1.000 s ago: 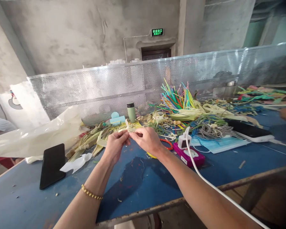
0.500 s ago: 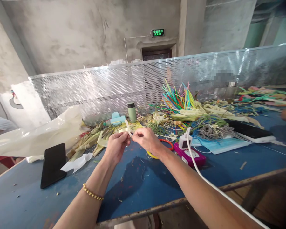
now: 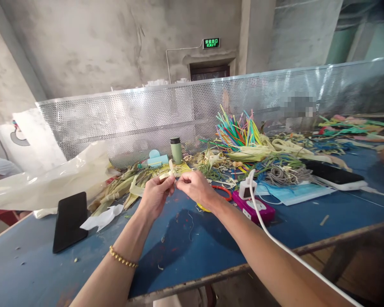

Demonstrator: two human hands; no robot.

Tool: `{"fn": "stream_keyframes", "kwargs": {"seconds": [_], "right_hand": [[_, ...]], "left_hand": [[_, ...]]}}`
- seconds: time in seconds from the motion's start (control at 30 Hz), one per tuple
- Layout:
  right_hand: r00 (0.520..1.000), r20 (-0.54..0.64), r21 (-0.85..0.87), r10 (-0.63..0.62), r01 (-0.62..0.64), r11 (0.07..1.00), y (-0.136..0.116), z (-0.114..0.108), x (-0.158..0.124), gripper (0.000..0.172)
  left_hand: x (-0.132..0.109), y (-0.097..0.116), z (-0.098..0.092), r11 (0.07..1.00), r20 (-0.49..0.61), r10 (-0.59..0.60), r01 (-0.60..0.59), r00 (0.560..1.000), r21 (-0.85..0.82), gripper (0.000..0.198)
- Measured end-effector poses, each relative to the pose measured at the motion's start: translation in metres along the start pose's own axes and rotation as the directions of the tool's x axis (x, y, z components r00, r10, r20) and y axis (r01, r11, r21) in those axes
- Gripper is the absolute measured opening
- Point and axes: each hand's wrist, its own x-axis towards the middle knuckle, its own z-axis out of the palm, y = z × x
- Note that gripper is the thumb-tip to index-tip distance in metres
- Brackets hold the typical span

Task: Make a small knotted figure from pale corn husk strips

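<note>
Pale cream, husk-like flat strip (image 3: pixel 170 165): above the blue-topped counter (image 3: pixel 192 264), on the near side of the green, black-lidded cylindrical bottle (image 3: pixel 176 152); free tip pointing up, its long axis nearly vertical. Left hand (image 3: pixel 156 194): pinching the strip. Right hand (image 3: pixel 196 187): fingertips together beside it, hold unclear.

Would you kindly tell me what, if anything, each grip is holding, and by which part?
The left grip pinches a pale strip by its lower part, with one end pointing up; whether the right grip holds anything cannot be told.
</note>
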Motion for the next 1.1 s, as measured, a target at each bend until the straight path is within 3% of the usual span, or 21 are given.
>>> {"fn": "stream_keyframes", "kwargs": {"seconds": [0.3, 0.47, 0.53, 0.6, 0.63, 0.73, 0.8, 1.1], "right_hand": [[1.0, 0.026, -0.041, -0.011, 0.012, 0.999, 0.003, 0.004, 0.0, 0.029], [0.988, 0.155, -0.004, -0.012, 0.013, 1.0, 0.008, -0.01, 0.006, 0.024], [0.999, -0.009, -0.013, 0.034, -0.034, 0.999, 0.012, -0.019, 0.012, 0.02], [0.975, -0.212, 0.051, 0.07, -0.061, 0.997, 0.015, -0.026, 0.015, 0.013], [0.969, -0.232, 0.111, 0.081, -0.057, 0.992, 0.015, -0.029, 0.016, 0.015], [0.998, -0.034, 0.261, 0.043, -0.033, 0.965, 0.014, -0.029, 0.014, 0.024], [0.998, 0.069, 0.261, -0.009, -0.009, 0.965, 0.012, -0.027, 0.012, 0.029], [0.996, 0.048, 0.233, -0.08, 0.067, 0.97, 0.016, -0.018, 0.013, 0.033]], "left_hand": [[0.0, 0.004, -0.001, 0.998, -0.009, -0.052, 0.051, 0.999, -0.041, 0.028], [0.0, 0.008, -0.004, 0.997, -0.014, -0.071, 0.07, 0.997, -0.041, 0.026], [-0.002, 0.01, -0.003, 0.997, 0.022, -0.08, 0.08, 0.997, -0.001, 0.026], [-0.005, 0.012, 0.0, 0.992, 0.108, -0.12, 0.115, 0.987, 0.046, 0.027], [-0.006, 0.012, 0.002, 0.988, 0.152, -0.145, 0.136, 0.978, 0.068, 0.027], [-0.01, 0.011, 0.006, 0.979, 0.208, -0.19, 0.169, 0.96, 0.118, 0.027], [-0.01, 0.009, 0.007, 0.978, 0.204, -0.185, 0.161, 0.961, 0.13, 0.027], [-0.009, 0.007, 0.008, 0.988, 0.109, -0.157, 0.156, 0.981, 0.02, 0.031]]}}
